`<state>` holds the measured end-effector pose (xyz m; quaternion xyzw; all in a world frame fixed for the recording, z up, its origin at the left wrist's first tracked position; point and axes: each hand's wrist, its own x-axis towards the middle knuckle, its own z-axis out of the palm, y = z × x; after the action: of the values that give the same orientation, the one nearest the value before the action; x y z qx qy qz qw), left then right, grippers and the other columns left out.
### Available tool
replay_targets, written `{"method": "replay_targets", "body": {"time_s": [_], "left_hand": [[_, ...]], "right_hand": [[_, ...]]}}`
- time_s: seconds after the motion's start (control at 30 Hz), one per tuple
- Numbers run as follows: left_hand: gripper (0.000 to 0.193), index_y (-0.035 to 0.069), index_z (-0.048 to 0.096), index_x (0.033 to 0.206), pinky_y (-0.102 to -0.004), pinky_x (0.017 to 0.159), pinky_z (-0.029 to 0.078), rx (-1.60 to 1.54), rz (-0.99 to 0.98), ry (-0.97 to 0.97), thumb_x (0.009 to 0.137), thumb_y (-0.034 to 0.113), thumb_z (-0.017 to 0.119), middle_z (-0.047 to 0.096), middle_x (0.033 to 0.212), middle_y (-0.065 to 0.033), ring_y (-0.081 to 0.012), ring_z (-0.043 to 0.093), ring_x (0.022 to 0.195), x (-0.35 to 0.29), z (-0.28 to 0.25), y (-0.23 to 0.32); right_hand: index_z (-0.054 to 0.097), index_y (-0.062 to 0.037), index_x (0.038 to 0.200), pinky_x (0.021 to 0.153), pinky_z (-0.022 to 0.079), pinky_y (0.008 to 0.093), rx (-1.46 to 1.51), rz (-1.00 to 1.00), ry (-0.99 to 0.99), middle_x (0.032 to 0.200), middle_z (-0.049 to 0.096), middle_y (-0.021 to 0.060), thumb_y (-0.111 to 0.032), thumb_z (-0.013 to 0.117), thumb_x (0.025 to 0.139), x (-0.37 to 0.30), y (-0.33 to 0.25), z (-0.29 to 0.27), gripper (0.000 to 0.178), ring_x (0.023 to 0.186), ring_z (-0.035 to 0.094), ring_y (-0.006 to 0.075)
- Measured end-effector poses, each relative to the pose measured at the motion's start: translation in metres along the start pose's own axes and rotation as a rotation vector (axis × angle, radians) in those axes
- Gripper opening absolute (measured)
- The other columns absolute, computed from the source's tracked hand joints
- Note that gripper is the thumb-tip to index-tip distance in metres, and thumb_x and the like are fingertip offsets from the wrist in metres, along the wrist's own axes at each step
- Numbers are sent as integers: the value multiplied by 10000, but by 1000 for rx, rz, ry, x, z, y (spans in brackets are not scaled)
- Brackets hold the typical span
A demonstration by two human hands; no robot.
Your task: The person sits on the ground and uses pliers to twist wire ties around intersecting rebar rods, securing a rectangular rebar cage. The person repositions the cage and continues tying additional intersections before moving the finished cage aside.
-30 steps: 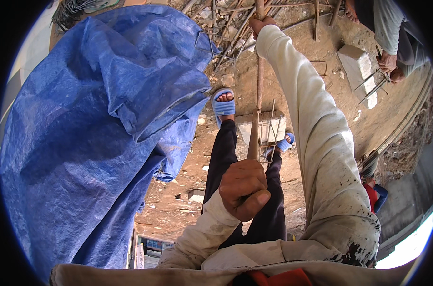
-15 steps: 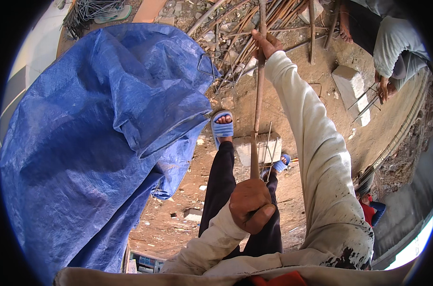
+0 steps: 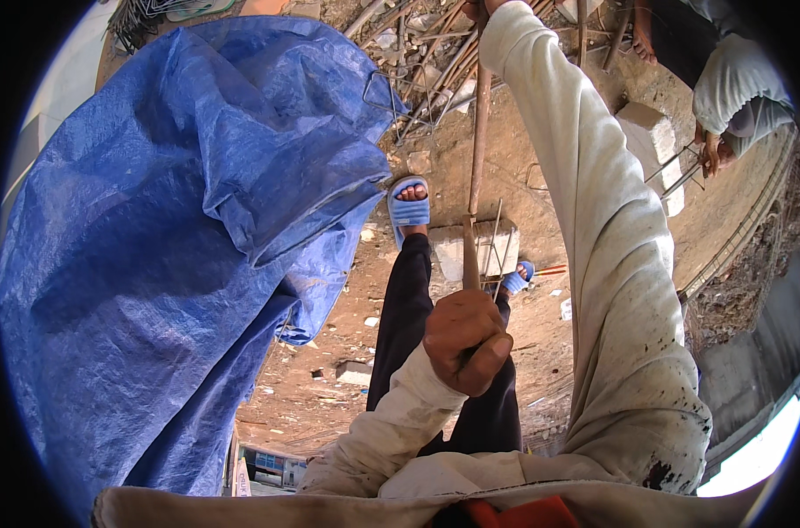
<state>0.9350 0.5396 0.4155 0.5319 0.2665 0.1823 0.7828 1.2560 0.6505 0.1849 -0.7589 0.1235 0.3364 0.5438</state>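
Observation:
A long brown rod (image 3: pixel 477 167) runs up the middle of the view, with a joint part-way and a smoother, tapered lower part. My left hand (image 3: pixel 467 341) is closed in a fist around its lower end, in front of my dark trouser legs. At the upper edge my right hand (image 3: pixel 481 9) wraps the rod farther up; the frame cuts part of it off. Beyond the rod's lower part a pale block (image 3: pixel 450 251) lies on the ground between my feet, with thin metal rods (image 3: pixel 497 242) over it.
A large crumpled blue tarp (image 3: pixel 154 229) fills the left side. Rusty bars (image 3: pixel 457 66) and a bent wire frame (image 3: pixel 398 101) lie ahead. At the upper right a co-worker's hand (image 3: pixel 711 154) holds thin rods by another pale block (image 3: pixel 651 141). Blue sandals (image 3: pixel 409 207) are on my feet.
My right arm has reached farther forward, taking the right hand to the upper edge. My left hand and the rod's lower end have moved slightly forward too.

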Motion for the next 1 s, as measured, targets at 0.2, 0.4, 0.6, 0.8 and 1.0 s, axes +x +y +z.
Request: {"method": "replay_targets", "body": {"time_s": [0.2, 0.4, 0.6, 0.8, 1.0], "left_hand": [[188, 28, 506, 565, -329, 444, 379, -10, 31, 3, 725, 99, 576, 502, 552, -86, -222, 493, 467, 2, -1, 2], [336, 23, 460, 540, -324, 437, 353, 51, 51, -18, 811, 201, 546, 475, 511, -75, -195, 451, 441, -2, 12, 5], [172, 31, 472, 541, -331, 422, 369, 58, 14, 185, 692, 80, 539, 476, 511, -84, -226, 461, 425, -3, 9, 2], [181, 28, 456, 540, -330, 413, 355, 172, 146, 66, 695, 84, 530, 461, 517, -80, -219, 446, 420, -23, 39, 5], [219, 19, 450, 528, -320, 398, 335, 176, 192, -20, 718, 99, 526, 459, 506, -74, -207, 439, 409, -58, 63, 10]], "right_hand": [[538, -36, 693, 351, 293, 352, 175, -42, -86, 551, 470, 85, -380, 428, 872, 21, -3, -8, 403, 346, 347, 193], [470, -80, 604, 364, 264, 354, 123, 105, -149, 455, 384, 44, -354, 441, 893, 22, -23, -13, 399, 354, 305, 185], [539, -69, 605, 439, 347, 371, -33, -42, -68, 506, 485, 78, -308, 505, 836, 17, -15, -9, 334, 426, 433, 213], [606, 12, 696, 721, 419, 384, -215, -383, 7, 676, 603, 152, -316, 459, 803, -4, -5, -7, 375, 720, 551, 294], [655, 15, 830, 869, 401, 410, -243, -606, 32, 922, 623, 267, -364, 460, 811, -59, -19, -28, 427, 945, 557, 415]]}}
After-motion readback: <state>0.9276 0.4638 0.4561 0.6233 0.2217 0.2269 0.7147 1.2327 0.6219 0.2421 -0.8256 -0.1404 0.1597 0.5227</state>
